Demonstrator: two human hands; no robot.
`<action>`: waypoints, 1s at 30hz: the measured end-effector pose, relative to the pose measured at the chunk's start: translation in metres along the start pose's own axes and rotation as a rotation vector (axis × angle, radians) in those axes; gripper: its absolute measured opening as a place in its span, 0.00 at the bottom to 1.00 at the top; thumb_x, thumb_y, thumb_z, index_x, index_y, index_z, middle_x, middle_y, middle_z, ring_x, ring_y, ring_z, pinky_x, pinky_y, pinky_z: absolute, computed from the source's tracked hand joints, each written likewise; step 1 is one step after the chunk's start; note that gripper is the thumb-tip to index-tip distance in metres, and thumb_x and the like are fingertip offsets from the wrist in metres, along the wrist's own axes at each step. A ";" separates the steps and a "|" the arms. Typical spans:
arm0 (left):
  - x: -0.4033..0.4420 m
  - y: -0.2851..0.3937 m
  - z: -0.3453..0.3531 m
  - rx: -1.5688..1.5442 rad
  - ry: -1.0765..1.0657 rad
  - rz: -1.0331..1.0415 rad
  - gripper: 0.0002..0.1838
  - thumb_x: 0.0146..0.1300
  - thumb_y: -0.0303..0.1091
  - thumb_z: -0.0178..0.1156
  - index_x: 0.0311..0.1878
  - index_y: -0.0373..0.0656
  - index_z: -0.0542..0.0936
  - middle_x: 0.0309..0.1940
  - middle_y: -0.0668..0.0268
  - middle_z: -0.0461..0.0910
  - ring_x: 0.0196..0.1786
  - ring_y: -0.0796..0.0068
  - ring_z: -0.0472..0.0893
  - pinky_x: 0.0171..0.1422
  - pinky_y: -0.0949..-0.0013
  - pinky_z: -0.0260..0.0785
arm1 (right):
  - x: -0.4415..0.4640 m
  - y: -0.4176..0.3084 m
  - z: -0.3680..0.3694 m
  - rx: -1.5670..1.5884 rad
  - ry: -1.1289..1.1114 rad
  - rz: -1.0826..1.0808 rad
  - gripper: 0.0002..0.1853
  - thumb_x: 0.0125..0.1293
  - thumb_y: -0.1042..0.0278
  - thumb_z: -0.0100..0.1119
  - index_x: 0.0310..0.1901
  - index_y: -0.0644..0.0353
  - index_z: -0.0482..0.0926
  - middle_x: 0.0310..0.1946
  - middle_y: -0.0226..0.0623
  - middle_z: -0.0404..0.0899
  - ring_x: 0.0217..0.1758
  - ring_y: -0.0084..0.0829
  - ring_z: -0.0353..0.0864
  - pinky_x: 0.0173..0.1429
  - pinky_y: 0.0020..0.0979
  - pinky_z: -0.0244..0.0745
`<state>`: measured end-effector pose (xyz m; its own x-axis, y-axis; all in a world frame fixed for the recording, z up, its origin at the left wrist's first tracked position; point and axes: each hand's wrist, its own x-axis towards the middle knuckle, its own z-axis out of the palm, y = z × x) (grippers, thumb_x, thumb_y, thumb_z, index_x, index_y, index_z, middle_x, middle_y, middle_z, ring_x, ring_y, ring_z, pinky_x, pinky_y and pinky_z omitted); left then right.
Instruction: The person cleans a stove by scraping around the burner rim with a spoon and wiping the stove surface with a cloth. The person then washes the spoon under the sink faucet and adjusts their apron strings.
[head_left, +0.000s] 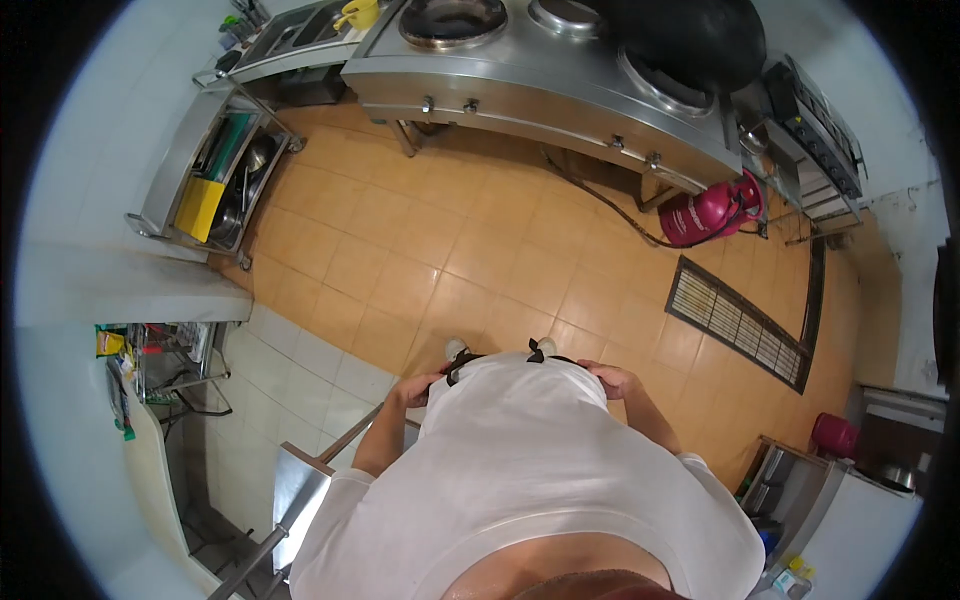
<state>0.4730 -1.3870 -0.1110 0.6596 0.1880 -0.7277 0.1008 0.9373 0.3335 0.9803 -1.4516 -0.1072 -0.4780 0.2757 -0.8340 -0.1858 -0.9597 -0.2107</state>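
Observation:
My left hand is at the left side of my waist, beside the white shirt and a dark strap or cloth edge. On the other side, my right hand rests at the waist, its fingers curled in by the shirt's edge and a thin dark band. A black knotted tie shows at the middle of the waist, between both hands. What the fingertips touch is too small to make out. My shoes peek out just past the shirt on the orange tiled floor.
Ahead stands a steel stove with woks. A pink gas cylinder with a hose stands below its right end. A floor grate lies to the right, a wheeled steel cart to the left. A steel table is close at left.

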 end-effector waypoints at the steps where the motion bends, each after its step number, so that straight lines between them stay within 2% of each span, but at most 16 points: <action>1: -0.002 0.000 -0.002 -0.011 -0.024 0.002 0.40 0.65 0.42 0.60 0.78 0.57 0.54 0.70 0.71 0.67 0.66 0.73 0.72 0.68 0.58 0.67 | -0.005 0.000 0.000 0.007 0.007 0.012 0.39 0.68 0.65 0.58 0.77 0.48 0.50 0.72 0.33 0.62 0.71 0.30 0.66 0.73 0.39 0.65; 3: -0.006 0.001 -0.006 -0.011 -0.054 -0.027 0.41 0.64 0.39 0.60 0.78 0.58 0.52 0.71 0.71 0.66 0.67 0.71 0.70 0.68 0.51 0.67 | -0.012 0.001 0.001 0.000 -0.010 0.008 0.42 0.68 0.64 0.59 0.78 0.47 0.47 0.74 0.33 0.59 0.73 0.31 0.64 0.73 0.42 0.64; 5: -0.006 0.002 -0.020 0.015 -0.067 -0.084 0.43 0.63 0.37 0.60 0.79 0.57 0.50 0.72 0.71 0.65 0.70 0.68 0.68 0.67 0.44 0.67 | -0.022 -0.004 0.008 -0.107 -0.019 0.050 0.47 0.64 0.58 0.63 0.78 0.42 0.45 0.76 0.31 0.55 0.76 0.34 0.58 0.72 0.51 0.62; 6: -0.009 0.004 -0.022 0.040 -0.028 -0.122 0.43 0.62 0.36 0.60 0.78 0.55 0.52 0.71 0.70 0.66 0.69 0.69 0.69 0.66 0.48 0.68 | -0.028 -0.008 0.013 -0.162 -0.024 0.071 0.49 0.61 0.55 0.65 0.79 0.40 0.44 0.77 0.31 0.53 0.77 0.36 0.55 0.71 0.56 0.62; 8: -0.032 0.025 -0.008 0.088 0.054 -0.198 0.42 0.60 0.33 0.61 0.77 0.51 0.56 0.70 0.68 0.67 0.66 0.71 0.71 0.65 0.57 0.69 | -0.037 -0.014 0.018 -0.171 0.033 0.123 0.51 0.59 0.56 0.67 0.79 0.40 0.43 0.77 0.33 0.53 0.79 0.39 0.50 0.72 0.60 0.58; 11: -0.042 0.041 -0.008 0.275 0.150 -0.230 0.46 0.56 0.32 0.64 0.78 0.52 0.53 0.72 0.67 0.63 0.71 0.66 0.66 0.68 0.44 0.63 | -0.036 -0.017 0.009 -0.278 0.106 0.166 0.55 0.56 0.55 0.71 0.79 0.40 0.42 0.77 0.36 0.52 0.81 0.44 0.43 0.72 0.65 0.53; 12: -0.039 0.039 -0.014 0.278 0.173 -0.239 0.48 0.57 0.35 0.65 0.79 0.55 0.51 0.73 0.68 0.62 0.73 0.65 0.63 0.69 0.42 0.60 | -0.035 -0.018 0.004 -0.330 0.131 0.175 0.56 0.56 0.55 0.72 0.79 0.40 0.42 0.77 0.37 0.52 0.82 0.46 0.41 0.72 0.66 0.52; 14: -0.033 0.034 -0.032 0.291 0.218 -0.261 0.52 0.57 0.42 0.68 0.80 0.61 0.46 0.75 0.68 0.59 0.76 0.63 0.58 0.71 0.38 0.54 | -0.031 -0.022 0.004 -0.340 0.211 0.128 0.57 0.55 0.52 0.73 0.79 0.40 0.42 0.78 0.38 0.51 0.82 0.48 0.40 0.73 0.65 0.51; 18: -0.023 0.020 -0.045 0.241 0.116 -0.211 0.54 0.56 0.45 0.71 0.79 0.62 0.45 0.76 0.67 0.57 0.77 0.62 0.56 0.70 0.37 0.58 | -0.009 -0.008 0.011 -0.298 0.286 0.047 0.57 0.55 0.47 0.73 0.78 0.39 0.42 0.78 0.38 0.50 0.81 0.53 0.40 0.73 0.66 0.51; 20: -0.020 0.009 -0.051 0.201 0.039 -0.164 0.55 0.55 0.46 0.72 0.79 0.63 0.45 0.76 0.67 0.56 0.77 0.63 0.55 0.69 0.36 0.60 | 0.000 0.002 0.014 -0.177 0.178 0.103 0.56 0.55 0.52 0.74 0.78 0.35 0.43 0.75 0.32 0.57 0.80 0.42 0.47 0.72 0.66 0.52; 21: -0.019 0.004 -0.055 0.200 0.056 -0.169 0.53 0.56 0.42 0.70 0.79 0.61 0.47 0.74 0.67 0.59 0.72 0.66 0.62 0.63 0.46 0.66 | 0.002 0.006 0.013 -0.118 0.124 0.131 0.55 0.56 0.54 0.74 0.78 0.34 0.44 0.73 0.29 0.60 0.79 0.37 0.51 0.71 0.67 0.52; 23: -0.043 0.020 -0.029 0.201 0.093 -0.182 0.49 0.58 0.34 0.67 0.79 0.58 0.50 0.70 0.68 0.65 0.62 0.74 0.74 0.53 0.64 0.77 | -0.005 0.010 0.018 -0.133 0.140 0.157 0.52 0.58 0.54 0.72 0.77 0.32 0.46 0.75 0.29 0.57 0.79 0.39 0.49 0.70 0.70 0.51; 27: -0.069 0.033 -0.004 0.217 0.049 -0.197 0.50 0.57 0.33 0.67 0.79 0.56 0.50 0.70 0.68 0.66 0.60 0.73 0.76 0.50 0.61 0.79 | -0.039 -0.001 0.033 -0.268 0.106 0.226 0.45 0.63 0.56 0.67 0.76 0.34 0.50 0.78 0.30 0.51 0.80 0.44 0.46 0.69 0.74 0.48; 30: -0.070 0.032 -0.012 0.212 0.019 -0.151 0.50 0.56 0.32 0.67 0.79 0.52 0.51 0.68 0.67 0.69 0.64 0.73 0.73 0.52 0.61 0.77 | -0.039 -0.007 0.016 -0.483 0.134 0.247 0.41 0.65 0.57 0.64 0.76 0.37 0.52 0.77 0.31 0.52 0.80 0.44 0.46 0.70 0.70 0.52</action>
<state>0.4209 -1.3662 -0.0568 0.6115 0.0575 -0.7892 0.3525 0.8731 0.3367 0.9869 -1.4548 -0.0652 -0.3385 0.0599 -0.9391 0.3474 -0.9195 -0.1839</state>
